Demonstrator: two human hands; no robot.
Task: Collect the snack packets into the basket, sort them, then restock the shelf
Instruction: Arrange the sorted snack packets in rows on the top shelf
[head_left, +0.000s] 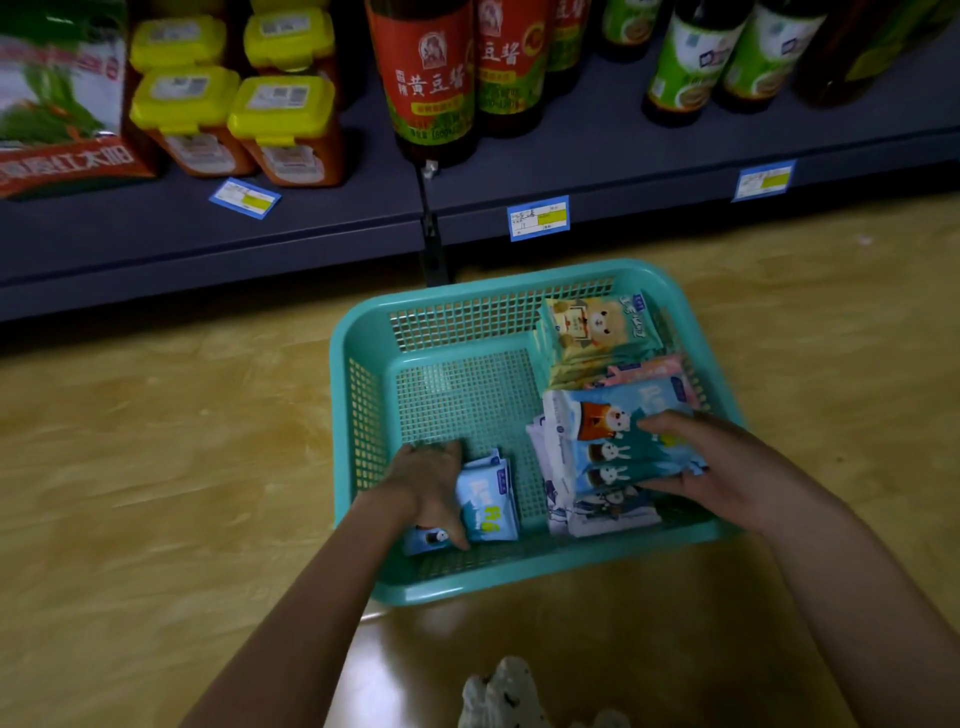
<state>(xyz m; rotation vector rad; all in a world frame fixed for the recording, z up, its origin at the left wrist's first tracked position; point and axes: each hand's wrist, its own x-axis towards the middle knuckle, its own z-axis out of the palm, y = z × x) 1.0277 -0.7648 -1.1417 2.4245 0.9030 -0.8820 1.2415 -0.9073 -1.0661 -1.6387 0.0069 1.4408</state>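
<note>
Here, in the basket (493, 582), the left hand (431, 486) holds a few blue packets (491, 506) and the right hand (714, 460) grips the blue pile (613, 452), likely to match them.

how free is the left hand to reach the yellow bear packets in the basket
Likely yes: bare basket floor lies between the left hand and the bear packets, though it grips blue packets.

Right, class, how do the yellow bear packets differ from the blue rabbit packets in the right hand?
The yellow bear packets show a bear; the blue rabbit packets show rabbits. The yellow bear packets lie in the far right corner of the teal basket, the blue rabbit packets nearer the person. No hand touches the yellow bear packets; the right hand grips the blue rabbit packets. Both are stacked inside it.
</note>
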